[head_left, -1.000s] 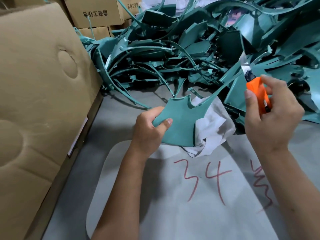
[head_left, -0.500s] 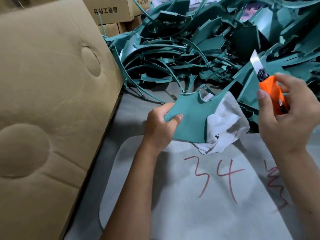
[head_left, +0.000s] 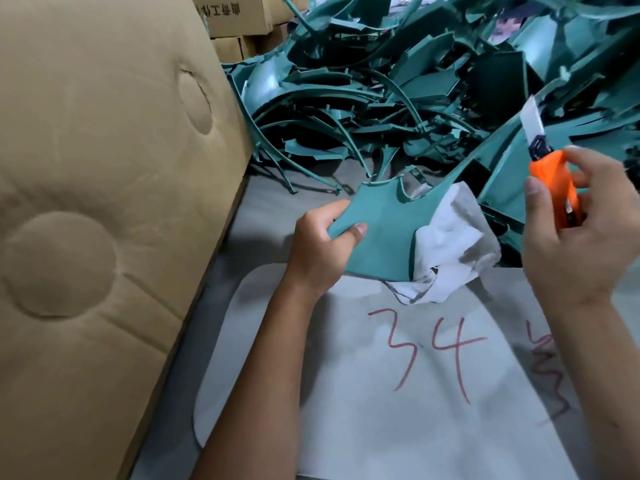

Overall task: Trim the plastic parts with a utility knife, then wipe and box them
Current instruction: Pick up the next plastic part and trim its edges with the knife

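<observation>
Teal part [head_left: 381, 230]: pinched at its left corner by the left hand [head_left: 322, 244], thumb on top; as half a second ago, it is held over the desk [head_left: 263, 216].
Change: right hand [head_left: 581, 237] has loosened since then, fingers spread wider.
Knife [head_left: 550, 178]: orange, blade up, in the right hand's grip, right of the part and apart from it.
Cloth [head_left: 453, 244]: white, bunched under the part's right edge.
Pile [head_left: 398, 98]: teal scrap toward the desk's far edge.
Carton [head_left: 97, 202]: along the left edge.
</observation>
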